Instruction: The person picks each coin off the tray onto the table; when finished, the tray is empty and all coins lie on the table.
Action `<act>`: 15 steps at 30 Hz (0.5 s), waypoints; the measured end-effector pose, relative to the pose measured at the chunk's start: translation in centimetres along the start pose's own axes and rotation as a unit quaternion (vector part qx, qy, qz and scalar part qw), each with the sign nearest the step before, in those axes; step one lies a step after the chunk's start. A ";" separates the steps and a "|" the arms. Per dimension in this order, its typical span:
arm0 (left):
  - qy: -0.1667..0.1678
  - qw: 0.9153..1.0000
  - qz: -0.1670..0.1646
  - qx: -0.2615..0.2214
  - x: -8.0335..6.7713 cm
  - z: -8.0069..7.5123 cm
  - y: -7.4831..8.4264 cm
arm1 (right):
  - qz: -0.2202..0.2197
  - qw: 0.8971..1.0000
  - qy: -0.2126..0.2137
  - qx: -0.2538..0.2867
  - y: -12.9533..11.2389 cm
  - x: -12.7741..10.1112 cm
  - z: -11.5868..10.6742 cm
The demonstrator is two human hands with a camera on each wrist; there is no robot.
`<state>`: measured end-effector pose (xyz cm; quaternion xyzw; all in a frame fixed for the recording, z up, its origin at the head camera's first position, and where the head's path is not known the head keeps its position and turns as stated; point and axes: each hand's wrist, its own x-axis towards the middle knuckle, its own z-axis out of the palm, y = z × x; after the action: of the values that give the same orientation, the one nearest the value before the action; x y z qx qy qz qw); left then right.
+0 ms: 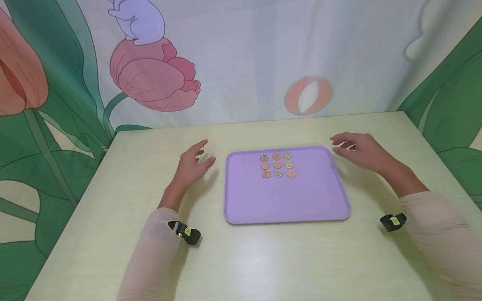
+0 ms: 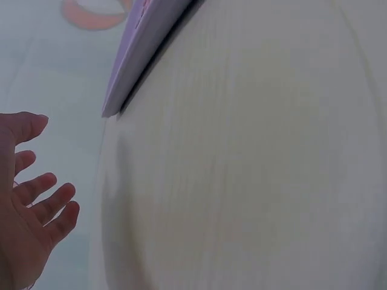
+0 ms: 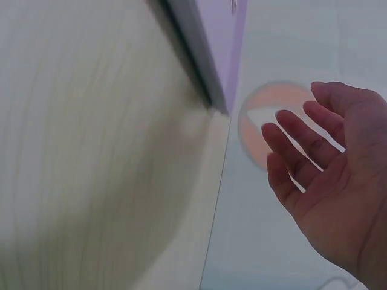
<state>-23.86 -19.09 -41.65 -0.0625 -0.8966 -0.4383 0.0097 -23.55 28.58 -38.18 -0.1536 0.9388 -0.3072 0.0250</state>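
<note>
Neatly, nine coins (image 1: 277, 165) sit in three separate rows toward the far edge of the purple tray (image 1: 301, 200), presumably so each shows singly, while left hand (image 1: 189, 166) and right hand (image 1: 360, 151) hang empty beside it, fingers loosely parted.

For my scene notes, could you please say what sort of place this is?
Possibly an indoor filming spot: a flowered curtain hangs behind a pale table, with black wrist cameras in view.

Head view high, forward-down; wrist views close, tray edge (image 2: 148, 51) apparently in both.
</note>
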 end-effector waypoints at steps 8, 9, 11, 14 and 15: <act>-0.018 0.991 -0.046 -0.120 0.6 2.7 0.8 | -0.042 0.997 -0.054 0.044 -2.8 0.5 3.0; -0.020 0.990 -0.050 -0.132 0.7 3.0 0.9 | -0.050 0.996 -0.059 0.046 -3.0 0.6 3.4; -0.024 0.986 -0.059 -0.154 0.8 3.5 1.1 | -0.064 0.994 -0.069 0.051 -3.2 0.7 4.1; -0.029 0.979 -0.073 -0.189 0.9 4.1 1.4 | -0.076 0.991 -0.086 0.065 -3.4 1.0 5.2; -0.030 0.977 -0.079 -0.197 0.9 4.3 1.6 | -0.078 0.990 -0.090 0.073 -3.4 1.0 5.5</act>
<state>-24.42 -14.71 -42.98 -0.0055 -0.7944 -0.6040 -0.0637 -22.82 22.53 -40.64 -0.2518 0.8930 -0.3604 0.0967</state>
